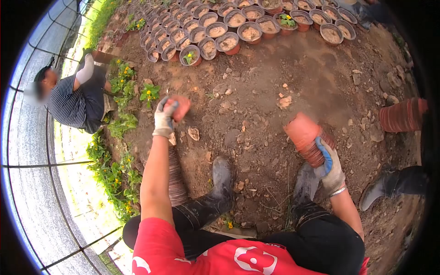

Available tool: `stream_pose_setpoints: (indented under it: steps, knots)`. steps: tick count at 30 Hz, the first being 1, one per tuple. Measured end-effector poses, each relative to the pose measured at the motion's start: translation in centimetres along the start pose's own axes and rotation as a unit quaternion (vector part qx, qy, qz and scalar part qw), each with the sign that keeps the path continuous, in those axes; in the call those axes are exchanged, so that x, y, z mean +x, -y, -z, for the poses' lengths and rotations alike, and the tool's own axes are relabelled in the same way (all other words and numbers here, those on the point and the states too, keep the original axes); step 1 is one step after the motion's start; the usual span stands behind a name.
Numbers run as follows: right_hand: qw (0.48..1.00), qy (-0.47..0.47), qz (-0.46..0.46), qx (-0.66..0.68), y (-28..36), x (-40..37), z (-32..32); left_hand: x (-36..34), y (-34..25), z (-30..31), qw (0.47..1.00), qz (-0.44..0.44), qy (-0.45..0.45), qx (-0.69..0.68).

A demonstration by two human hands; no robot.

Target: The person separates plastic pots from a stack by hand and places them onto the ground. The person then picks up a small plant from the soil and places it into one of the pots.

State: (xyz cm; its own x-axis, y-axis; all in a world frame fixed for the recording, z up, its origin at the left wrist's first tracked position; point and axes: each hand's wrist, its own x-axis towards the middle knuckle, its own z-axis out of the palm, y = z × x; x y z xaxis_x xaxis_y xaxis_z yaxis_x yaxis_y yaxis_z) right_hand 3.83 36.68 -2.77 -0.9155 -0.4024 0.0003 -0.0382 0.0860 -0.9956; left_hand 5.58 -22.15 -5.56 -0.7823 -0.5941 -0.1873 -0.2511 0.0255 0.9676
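My left hand (163, 117), in a white and grey work glove, is closed on a single reddish-brown plastic plant pot (182, 108), slightly blurred. In my right hand (332, 170), gloved in grey and blue, lies a stack of nested plant pots (303, 130), tilted with the open end toward my boots. The fingers wrap around its right side. Below my left forearm, a long stack of nested pots (174, 181) rests on the ground beside my left leg. Bare, stony soil (256, 110) lies between my hands.
Rows of soil-filled pots (215, 30) stand ahead. A person in a striped shirt (68, 101) crouches at left beside yellow-flowered plants (123, 123) and a wire fence (48, 164). At right are another pot stack (402, 115) and someone's boot (376, 188). Stones (285, 101) dot the ground.
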Motion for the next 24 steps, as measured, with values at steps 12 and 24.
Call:
stream_pose_setpoints:
  steps: [12,24]
  knots:
    - [0.984,-0.026,-0.050,0.171,3.7,3.5,-3.4,-4.7,-4.5,-14.6,0.984,0.023,0.060,-0.163]
    - [0.782,-0.042,-0.275,0.558,3.8,5.6,-5.6,-14.2,-5.4,-26.3,0.923,0.101,0.211,-0.305]
